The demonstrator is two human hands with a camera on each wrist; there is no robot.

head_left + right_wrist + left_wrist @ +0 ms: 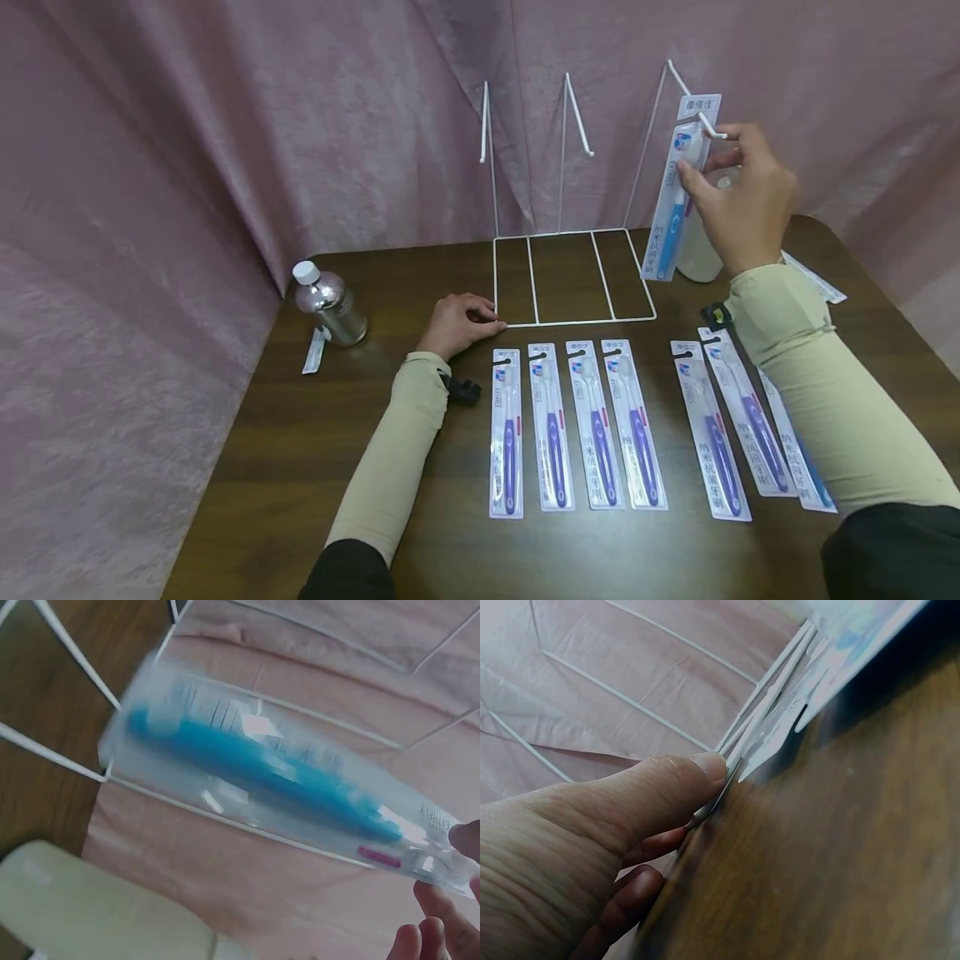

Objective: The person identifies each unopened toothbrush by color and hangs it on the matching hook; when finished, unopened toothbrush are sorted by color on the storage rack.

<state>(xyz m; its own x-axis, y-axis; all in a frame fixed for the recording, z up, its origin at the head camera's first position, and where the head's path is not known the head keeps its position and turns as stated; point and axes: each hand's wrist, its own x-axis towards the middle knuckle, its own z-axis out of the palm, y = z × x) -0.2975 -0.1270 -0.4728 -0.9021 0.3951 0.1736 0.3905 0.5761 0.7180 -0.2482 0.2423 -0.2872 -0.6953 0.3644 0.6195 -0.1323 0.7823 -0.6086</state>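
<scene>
My right hand (750,187) pinches a packaged blue toothbrush (672,225) near its upper end, between thumb and fingers. The right-hand hook of a white wire rack (576,322) passes through the slot in the package's header, its tip sticking out in front. In the right wrist view the blue handle (255,769) lies across the rack's wires under clear plastic. My left hand (459,323) pinches the front left corner of the rack's base, its thumb (709,766) on the wire in the left wrist view. The rack's left and middle hooks (577,117) hold nothing.
Several packaged purple toothbrushes (553,442) lie in a row before the rack, with more at right, one blue (802,450) partly under my right forearm. A clear bottle (330,304) stands at left, a pale bottle (699,250) behind the held package. Pink curtain (360,125) hangs behind.
</scene>
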